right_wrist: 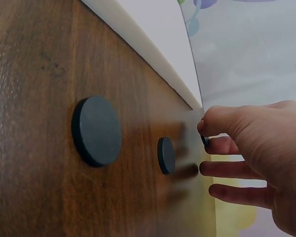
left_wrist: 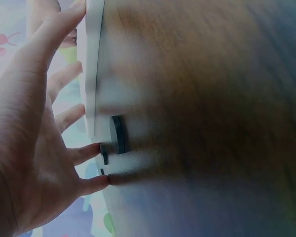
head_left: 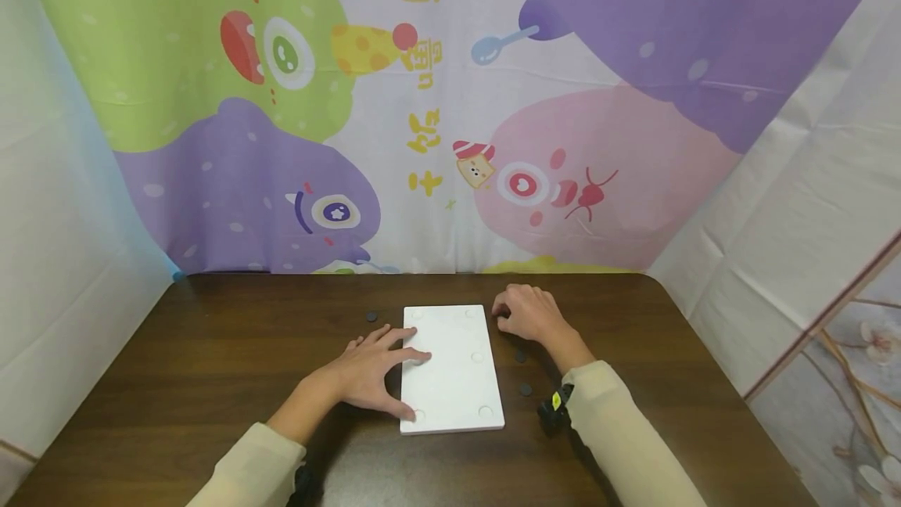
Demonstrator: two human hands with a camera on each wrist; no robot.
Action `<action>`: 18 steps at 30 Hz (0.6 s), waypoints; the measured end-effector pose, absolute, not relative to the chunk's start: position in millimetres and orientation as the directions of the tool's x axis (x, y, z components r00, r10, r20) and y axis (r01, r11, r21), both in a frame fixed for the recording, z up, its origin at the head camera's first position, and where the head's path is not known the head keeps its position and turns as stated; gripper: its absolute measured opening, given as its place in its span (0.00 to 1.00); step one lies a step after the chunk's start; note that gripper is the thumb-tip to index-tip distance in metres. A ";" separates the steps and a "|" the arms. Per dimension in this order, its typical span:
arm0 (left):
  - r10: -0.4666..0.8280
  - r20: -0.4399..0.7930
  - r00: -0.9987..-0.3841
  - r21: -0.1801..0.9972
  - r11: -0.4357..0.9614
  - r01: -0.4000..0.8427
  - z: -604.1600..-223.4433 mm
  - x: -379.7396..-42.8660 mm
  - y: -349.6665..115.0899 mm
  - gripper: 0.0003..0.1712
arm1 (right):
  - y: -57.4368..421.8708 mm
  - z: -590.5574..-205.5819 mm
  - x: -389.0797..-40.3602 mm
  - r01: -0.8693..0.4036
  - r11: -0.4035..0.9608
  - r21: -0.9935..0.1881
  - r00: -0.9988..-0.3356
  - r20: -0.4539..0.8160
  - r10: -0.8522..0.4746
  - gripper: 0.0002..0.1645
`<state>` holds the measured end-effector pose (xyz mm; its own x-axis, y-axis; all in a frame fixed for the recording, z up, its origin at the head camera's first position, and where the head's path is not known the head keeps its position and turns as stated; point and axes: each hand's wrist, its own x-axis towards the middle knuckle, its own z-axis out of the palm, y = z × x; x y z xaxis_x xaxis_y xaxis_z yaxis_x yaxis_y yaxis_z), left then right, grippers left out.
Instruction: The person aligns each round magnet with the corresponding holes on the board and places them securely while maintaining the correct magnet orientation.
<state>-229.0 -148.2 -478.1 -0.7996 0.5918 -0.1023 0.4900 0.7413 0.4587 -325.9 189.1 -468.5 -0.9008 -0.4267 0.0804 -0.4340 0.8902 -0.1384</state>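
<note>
A white rectangular board (head_left: 450, 374) with shallow round recesses lies flat on the table. My left hand (head_left: 369, 372) is spread over its left edge, with the thumb and two fingers touching the board and the other fingers beyond it. In the left wrist view, a dark disc (left_wrist: 118, 134) and smaller-looking ones lie by the fingers; the hand partly hides them from the head view. My right hand (head_left: 529, 311), past the board's upper right corner, pinches a dark disc (right_wrist: 204, 140) between thumb and index finger. Nearer me lie two more discs, one close (right_wrist: 99, 131) and one farther (right_wrist: 166, 155).
The brown wooden table (head_left: 232, 382) extends on both sides of the board. One dark disc (head_left: 371, 317) lies left of the board's far end. A cartoon-printed curtain (head_left: 450, 241) hangs behind the far edge, with pale cloth (head_left: 739, 217) at the sides.
</note>
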 end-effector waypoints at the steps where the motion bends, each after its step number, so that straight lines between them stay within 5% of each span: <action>1: 0.592 -0.102 -0.799 0.459 0.741 0.490 -478.0 -228.9 -148.3 0.56 | 189.0 -468.2 -325.9 -0.432 0.891 -0.140 -0.902 0.079 -0.425 0.08; 18: 0.590 -0.102 -0.801 0.457 0.743 0.489 -478.2 -229.4 -148.6 0.57 | 186.1 -463.5 -325.5 -0.424 0.894 -0.144 -0.906 0.082 -0.416 0.08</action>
